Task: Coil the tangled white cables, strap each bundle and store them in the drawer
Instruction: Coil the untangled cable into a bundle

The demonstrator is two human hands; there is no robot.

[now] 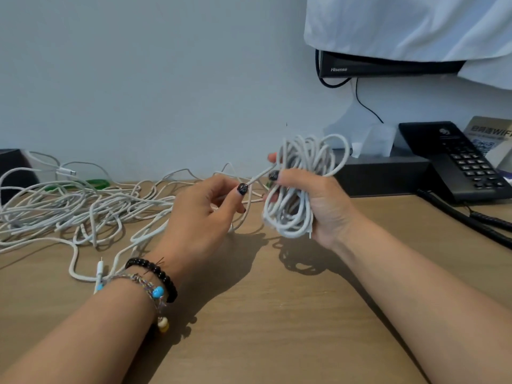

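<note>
The right hand (310, 200) grips a coiled bundle (297, 187) of white cable, held up above the table (277, 314). The left hand (205, 214) pinches the strand running out of that bundle, just beside it. Left of the left hand, the tangled cables (83, 212) sprawl over the table, with something green (97, 184) behind them. Beyond the right hand sit a tissue box (385, 173) and a black telephone (457, 162).

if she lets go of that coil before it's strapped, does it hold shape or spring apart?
Likely springs apart: the coil has uneven loops already splaying above the right hand, and no strap shows on it. Probably light and floppy, since one hand carries it and the strand to the left hand bends easily.
</note>
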